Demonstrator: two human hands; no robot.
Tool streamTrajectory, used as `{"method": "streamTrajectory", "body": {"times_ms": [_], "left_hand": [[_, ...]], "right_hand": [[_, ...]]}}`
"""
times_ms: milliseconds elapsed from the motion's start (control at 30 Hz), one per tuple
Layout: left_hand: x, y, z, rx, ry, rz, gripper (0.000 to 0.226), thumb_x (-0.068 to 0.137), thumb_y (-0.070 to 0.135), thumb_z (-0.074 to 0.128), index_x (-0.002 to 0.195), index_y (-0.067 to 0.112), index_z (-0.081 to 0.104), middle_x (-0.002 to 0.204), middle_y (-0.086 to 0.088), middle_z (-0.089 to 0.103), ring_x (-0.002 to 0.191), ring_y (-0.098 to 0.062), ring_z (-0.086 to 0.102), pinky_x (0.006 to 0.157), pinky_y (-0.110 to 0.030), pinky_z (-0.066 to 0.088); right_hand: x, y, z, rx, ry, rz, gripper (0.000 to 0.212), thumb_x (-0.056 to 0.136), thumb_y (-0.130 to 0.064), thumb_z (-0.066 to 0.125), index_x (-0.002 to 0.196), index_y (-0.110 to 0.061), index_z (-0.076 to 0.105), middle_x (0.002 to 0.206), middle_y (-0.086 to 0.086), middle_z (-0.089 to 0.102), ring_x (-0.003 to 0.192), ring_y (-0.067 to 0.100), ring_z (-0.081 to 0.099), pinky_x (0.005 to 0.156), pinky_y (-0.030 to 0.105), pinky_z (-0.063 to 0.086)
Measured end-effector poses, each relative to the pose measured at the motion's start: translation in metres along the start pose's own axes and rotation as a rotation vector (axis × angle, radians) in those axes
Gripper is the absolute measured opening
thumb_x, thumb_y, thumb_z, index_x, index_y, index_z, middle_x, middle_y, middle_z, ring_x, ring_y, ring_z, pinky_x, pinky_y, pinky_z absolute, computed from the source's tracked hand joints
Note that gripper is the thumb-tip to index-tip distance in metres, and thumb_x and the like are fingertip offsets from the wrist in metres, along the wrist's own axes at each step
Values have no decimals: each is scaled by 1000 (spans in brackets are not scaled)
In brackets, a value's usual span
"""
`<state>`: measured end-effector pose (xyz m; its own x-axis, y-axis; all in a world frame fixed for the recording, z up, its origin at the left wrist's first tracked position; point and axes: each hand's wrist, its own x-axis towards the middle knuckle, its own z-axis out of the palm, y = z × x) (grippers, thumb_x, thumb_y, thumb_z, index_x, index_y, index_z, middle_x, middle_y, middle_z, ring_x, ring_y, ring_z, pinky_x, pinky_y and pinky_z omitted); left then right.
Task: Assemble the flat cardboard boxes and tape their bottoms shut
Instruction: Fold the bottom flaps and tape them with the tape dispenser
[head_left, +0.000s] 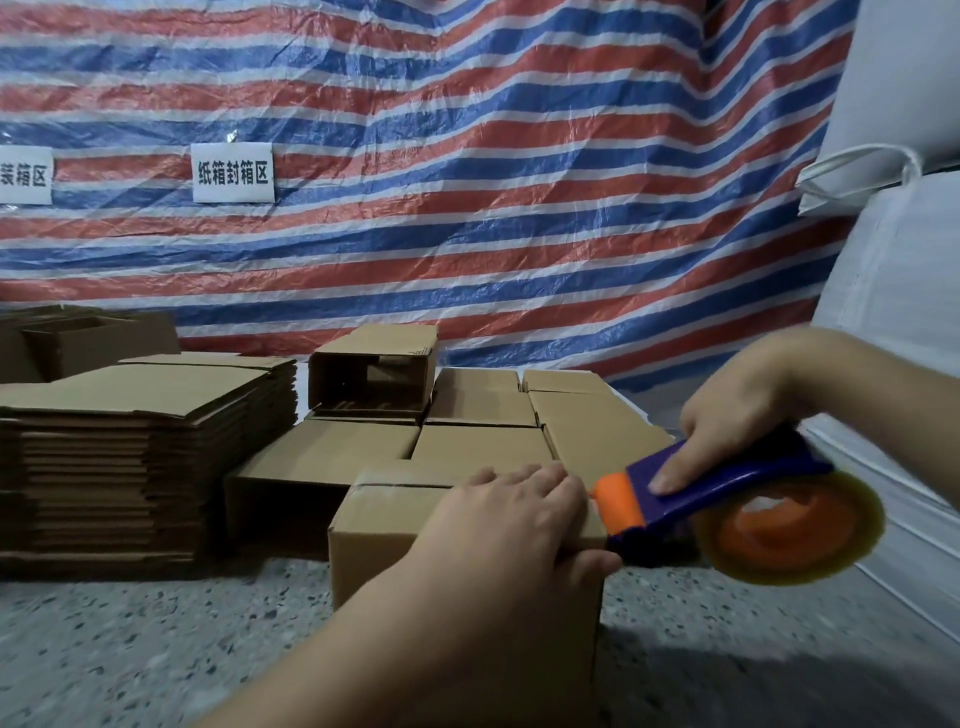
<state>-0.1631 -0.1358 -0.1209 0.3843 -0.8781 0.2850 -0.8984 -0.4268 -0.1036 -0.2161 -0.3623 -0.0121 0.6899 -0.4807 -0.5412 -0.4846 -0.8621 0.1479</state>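
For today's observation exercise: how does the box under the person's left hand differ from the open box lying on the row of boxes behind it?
The near box stands with its flaps closed, left hand on it; the open box lies on its side, hollow, untouched. The near box is on the floor; the open box rests atop others. Both are plain brown cardboard.

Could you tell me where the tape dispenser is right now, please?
In the head view, the tape dispenser is at lower right, gripped by the right hand, its orange end against the right edge of the box under the left hand.

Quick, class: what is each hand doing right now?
Left hand: fingers flat, pressing down on the cardboard box.
Right hand: grips the tape dispenser at the box's right edge.
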Motion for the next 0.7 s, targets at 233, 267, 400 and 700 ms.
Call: {"method": "streamTrajectory", "body": {"times_ms": [233,267,400,700], "left_hand": [[0,0,2,-17,19,20,65,96,64,29,152,30,24,159,6,29,145,-13,25,118,-39,21],[0,0,3,-22,29,29,64,97,64,29,152,33,21,159,7,27,146,-13,23,118,-39,20],[0,-3,7,-29,75,50,60,97,64,27,151,38,21,160,6,25,147,-13,22,117,-39,20],[1,-3,10,-19,68,56,59,96,66,25,148,41,18,161,5,22,147,-16,20,117,-40,19]], "right_hand": [[51,-19,75,-182,205,110,71,72,-85,60,111,-26,65,98,-5,65,88,16,63,74,29,49],[56,-16,87,-107,292,81,64,75,-83,58,102,-25,64,91,-6,63,81,13,60,67,27,45],[75,-21,135,-16,593,66,57,79,-83,52,75,-27,47,72,-9,56,63,8,54,50,26,36],[77,-30,172,92,834,101,77,77,-92,8,79,-26,50,70,-10,51,67,11,53,62,32,39]]}}
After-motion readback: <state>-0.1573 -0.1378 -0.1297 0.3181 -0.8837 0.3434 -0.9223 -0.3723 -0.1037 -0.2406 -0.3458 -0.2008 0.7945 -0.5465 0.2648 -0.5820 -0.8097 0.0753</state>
